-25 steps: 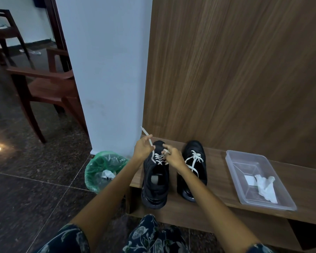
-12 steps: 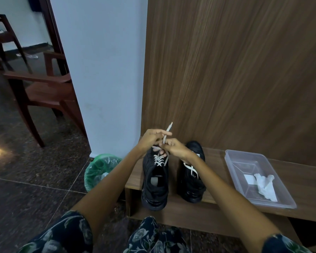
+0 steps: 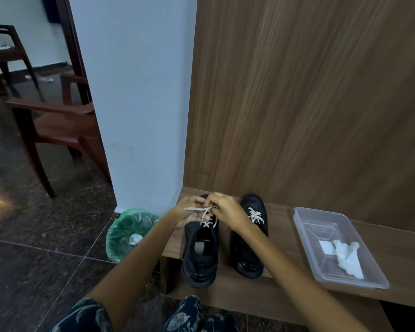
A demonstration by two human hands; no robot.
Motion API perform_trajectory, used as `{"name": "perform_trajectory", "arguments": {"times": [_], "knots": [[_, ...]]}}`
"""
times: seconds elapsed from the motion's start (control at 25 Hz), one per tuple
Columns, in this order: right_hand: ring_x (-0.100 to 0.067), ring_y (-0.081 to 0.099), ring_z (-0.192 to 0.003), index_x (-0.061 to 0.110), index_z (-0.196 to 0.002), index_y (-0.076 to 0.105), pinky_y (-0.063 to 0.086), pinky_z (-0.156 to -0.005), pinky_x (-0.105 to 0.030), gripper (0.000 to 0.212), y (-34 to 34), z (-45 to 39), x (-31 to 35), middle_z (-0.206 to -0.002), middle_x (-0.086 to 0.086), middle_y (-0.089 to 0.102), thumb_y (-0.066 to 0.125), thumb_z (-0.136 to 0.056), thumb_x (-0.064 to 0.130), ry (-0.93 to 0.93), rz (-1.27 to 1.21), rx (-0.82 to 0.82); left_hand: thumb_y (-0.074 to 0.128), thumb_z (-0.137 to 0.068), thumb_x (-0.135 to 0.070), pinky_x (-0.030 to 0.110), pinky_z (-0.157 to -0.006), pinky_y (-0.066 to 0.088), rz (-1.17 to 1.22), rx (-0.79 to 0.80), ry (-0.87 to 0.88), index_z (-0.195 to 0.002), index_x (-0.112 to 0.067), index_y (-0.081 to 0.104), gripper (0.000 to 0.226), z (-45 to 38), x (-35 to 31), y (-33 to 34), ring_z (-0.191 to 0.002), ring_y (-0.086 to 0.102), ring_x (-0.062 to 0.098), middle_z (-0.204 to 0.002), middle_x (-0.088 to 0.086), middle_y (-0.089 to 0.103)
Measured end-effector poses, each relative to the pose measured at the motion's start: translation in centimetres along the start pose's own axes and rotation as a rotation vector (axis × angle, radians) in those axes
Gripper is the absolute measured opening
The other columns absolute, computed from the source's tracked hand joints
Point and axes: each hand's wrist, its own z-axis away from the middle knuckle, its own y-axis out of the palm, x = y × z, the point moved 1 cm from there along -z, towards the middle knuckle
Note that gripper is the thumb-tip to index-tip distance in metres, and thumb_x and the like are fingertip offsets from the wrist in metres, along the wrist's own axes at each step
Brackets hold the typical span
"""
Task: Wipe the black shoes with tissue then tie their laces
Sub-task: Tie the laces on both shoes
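**Knot forming on the left shoe**

Both hands have dropped closer to the shoe since half a second ago, and the lace end that stood upright now lies out flat to the left.

Head view: the left hand (image 3: 189,213) and right hand (image 3: 228,212) meet over the tongue of the left shoe (image 3: 200,250), which stands on the desk (image 3: 285,291) with its heel toward the person. The fingers (image 3: 199,202) of each hand are pressed together, pinching the white lace (image 3: 201,215); how the strands cross under the knuckles is hidden. The right shoe (image 3: 250,233) stands just beside, its lace (image 3: 256,215) already crossed, though whether it is fully knotted cannot be told.

Likely risk: the loose end slips from the left pinch before the loop is drawn tight, and the knot falls slack. Pulling unevenly could also tip the shoe, which sits near the desk's front edge.

A clear tray (image 3: 304,219) holding tissue (image 3: 347,257) rests on the desk to the right, well apart. A green-lined bin (image 3: 122,233) with crumpled tissue sits on the floor to the left, beside the white wall. Nothing blocks the hands.
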Motion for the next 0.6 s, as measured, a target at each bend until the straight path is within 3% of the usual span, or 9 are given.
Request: {"name": "perform_trajectory", "arguments": {"times": [0.08,0.16,0.28,0.36,0.48,0.6], "knots": [[-0.02,0.057,-0.083,0.01,-0.086,0.062,0.046,-0.063,-0.031,0.018,0.6,0.5,0.3,-0.085,-0.003,0.065,0.056,-0.075,-0.003,-0.029,0.141,-0.165,0.048,-0.091,0.004,0.024,-0.061,0.06,0.045,0.092,-0.045,-0.091,-0.005,0.06,0.015,0.2,0.0,-0.5,-0.057,0.07,0.013,-0.072,0.008,0.069],[-0.014,0.054,-0.077,0.014,-0.084,0.064,0.043,-0.057,-0.026,0.014,1.0,0.9,0.7,-0.079,0.004,0.063,0.06,-0.075,0.003,-0.003,0.11,-0.245,0.053,-0.088,0.005,0.022,-0.063,0.059,-0.055,0.078,-0.02,-0.089,-0.006,0.064,0.016,0.1,-0.3,-1.0,-0.06,0.07,0.01,-0.069,0.003,0.073],[-0.004,0.054,-0.066,0.016,-0.078,0.067,0.043,-0.059,-0.017,0.005,0.5,0.7,0.4,-0.071,0.013,0.058,0.07,-0.076,0.013,0.219,-0.241,-0.274,0.062,-0.083,0.003,0.026,-0.07,0.053,-0.385,-0.086,0.182,-0.089,-0.004,0.07,0.012,-0.2,-1.1,-1.2,-0.061,0.065,0.007,-0.067,-0.003,0.071],[-0.006,0.057,-0.063,0.019,-0.079,0.068,0.052,-0.065,-0.027,0.008,0.1,0.5,-0.4,-0.068,0.012,0.061,0.072,-0.075,0.013,0.398,-0.369,-0.295,0.062,-0.084,-0.004,0.026,-0.076,0.047,-0.63,-0.252,0.279,-0.096,-0.007,0.07,0.015,-0.2,-1.0,-1.1,-0.074,0.062,0.012,-0.08,0.002,0.07],[-0.014,0.059,-0.059,0.021,-0.078,0.065,0.056,-0.061,-0.037,0.012,-0.3,0.8,-1.5,-0.072,0.005,0.063,0.069,-0.075,0.011,0.627,-0.335,-0.186,0.052,-0.087,-0.006,0.027,-0.077,0.044,-0.852,-0.49,0.268,-0.1,-0.015,0.068,0.022,0.4,0.0,-1.6,-0.087,0.06,0.017,-0.094,-0.001,0.069],[-0.02,0.065,-0.082,0.022,-0.081,0.063,0.053,-0.076,-0.034,0.014,-0.8,2.3,-2.9,-0.09,-0.002,0.067,0.073,-0.073,0.017,0.806,-0.132,0.087,0.047,-0.087,-0.007,0.035,-0.083,0.046,-1.025,-0.677,0.196,-0.102,-0.019,0.067,0.028,0.7,2.4,-3.7,-0.097,0.064,0.03,-0.102,0.006,0.073]]}}
